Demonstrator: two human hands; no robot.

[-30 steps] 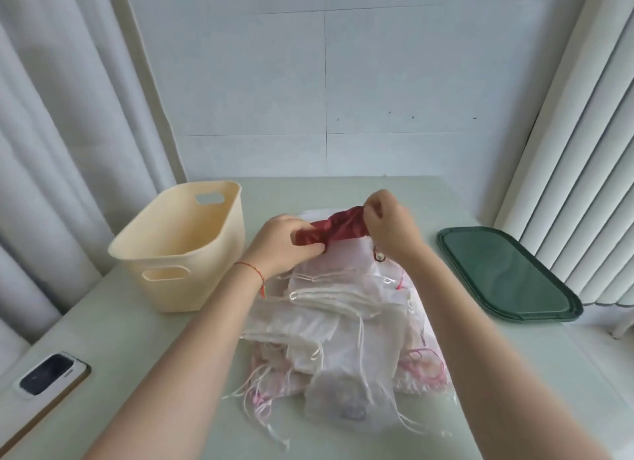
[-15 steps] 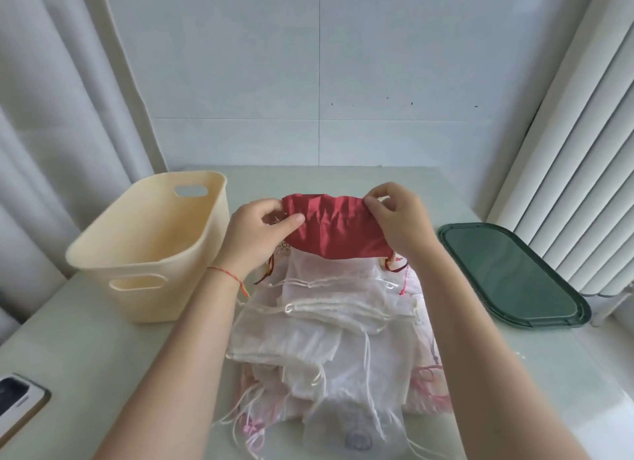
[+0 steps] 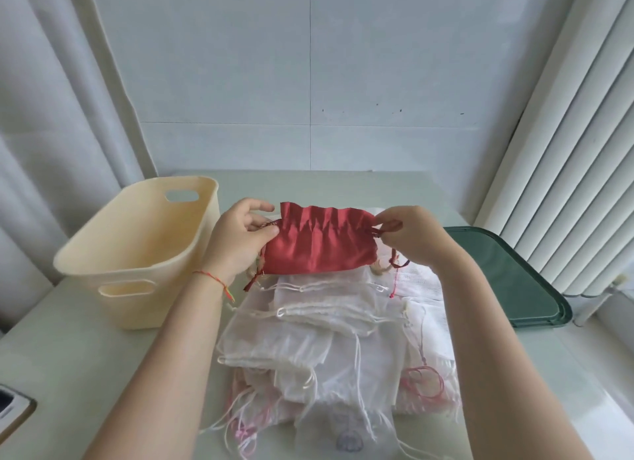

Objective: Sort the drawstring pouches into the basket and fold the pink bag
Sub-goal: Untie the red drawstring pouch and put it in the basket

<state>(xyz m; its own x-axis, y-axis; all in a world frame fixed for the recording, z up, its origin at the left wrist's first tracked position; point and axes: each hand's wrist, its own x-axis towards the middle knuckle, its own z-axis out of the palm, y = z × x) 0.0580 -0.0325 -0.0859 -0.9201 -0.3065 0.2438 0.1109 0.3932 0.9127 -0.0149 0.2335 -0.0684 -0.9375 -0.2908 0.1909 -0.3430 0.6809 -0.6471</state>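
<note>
A red drawstring pouch (image 3: 319,243) hangs stretched between my two hands above the table. My left hand (image 3: 238,242) grips its left edge and cord, and my right hand (image 3: 408,233) pinches the cord at its right edge. Below it lies a heap of white mesh drawstring pouches (image 3: 329,322) with loose white and pink cords. Pink fabric (image 3: 429,387) shows under the heap at its lower right. A cream plastic basket (image 3: 113,271) with handle holes stands at the left with nothing visible inside.
A dark green tray (image 3: 507,278) lies at the right, by the white vertical blinds. A phone (image 3: 10,408) sits at the table's left front edge. White curtains hang at the left, and a tiled wall stands behind the table.
The red pouch was bunched between my hands a second ago. It has since been pulled wide and flat, my hands moving apart, and my right hand now pinches the cord end.
</note>
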